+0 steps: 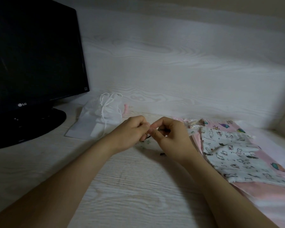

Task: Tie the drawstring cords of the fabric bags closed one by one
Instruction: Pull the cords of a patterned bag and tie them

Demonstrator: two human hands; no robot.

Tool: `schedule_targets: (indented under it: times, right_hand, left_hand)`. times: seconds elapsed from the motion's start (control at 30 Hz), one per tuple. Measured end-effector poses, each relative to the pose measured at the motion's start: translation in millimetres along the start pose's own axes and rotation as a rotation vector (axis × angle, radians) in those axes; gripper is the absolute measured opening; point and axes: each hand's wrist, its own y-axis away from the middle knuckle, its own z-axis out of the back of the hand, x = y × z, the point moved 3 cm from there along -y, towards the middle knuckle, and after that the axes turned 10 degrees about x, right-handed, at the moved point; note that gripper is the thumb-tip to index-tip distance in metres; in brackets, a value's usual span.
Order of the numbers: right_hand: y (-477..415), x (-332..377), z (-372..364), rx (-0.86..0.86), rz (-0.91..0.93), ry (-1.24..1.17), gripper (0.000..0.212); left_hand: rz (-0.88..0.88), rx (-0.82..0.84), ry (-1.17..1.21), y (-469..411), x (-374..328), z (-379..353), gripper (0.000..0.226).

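My left hand [130,134] and my right hand [169,137] meet at the middle of the desk, fingertips together, pinching a thin dark cord [148,137]. One loose end of the dark cord [162,155] lies on the desk below my right hand. The small pale bag [144,143] that the cord belongs to is mostly hidden under my hands. A white bag with a cat print [229,152] lies to the right on top of pink printed bags [247,129]. Sheer white bags [104,111] with white cords lie behind my left hand.
A black monitor [31,51] on a round stand [31,125] fills the left side. The pale wood-grain desk [130,186] meets a matching back panel [171,63] behind the bags. A small pink item [126,108] lies by the sheer bags.
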Motion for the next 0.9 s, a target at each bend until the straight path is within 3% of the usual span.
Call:
schedule_targets:
  times: [0.33,0.6,0.8,0.9]
  right_hand:
    - [0.1,1.1,1.4,-0.091,-0.104,0.113,0.017]
    - [0.8,1.8,2.7,-0.1,-0.104,0.154,0.011]
    - [2.2,-0.6,12.5,-0.066,-0.053,0.489,0.019]
    - [3.5,2.6,10.8,-0.034,-0.046,0.492,0.024]
  left_hand:
    - [-0.064,0.015,-0.009,1.8,-4.1,2.6,0.016]
    - [0.0,0.038,-0.014,6.6,-4.7,9.6,0.016]
    - [0.047,-0.125,0.02,4.7,-2.7,12.6,0.016]
    - [0.029,-0.09,-0.041,2.6,1.7,11.3,0.015]
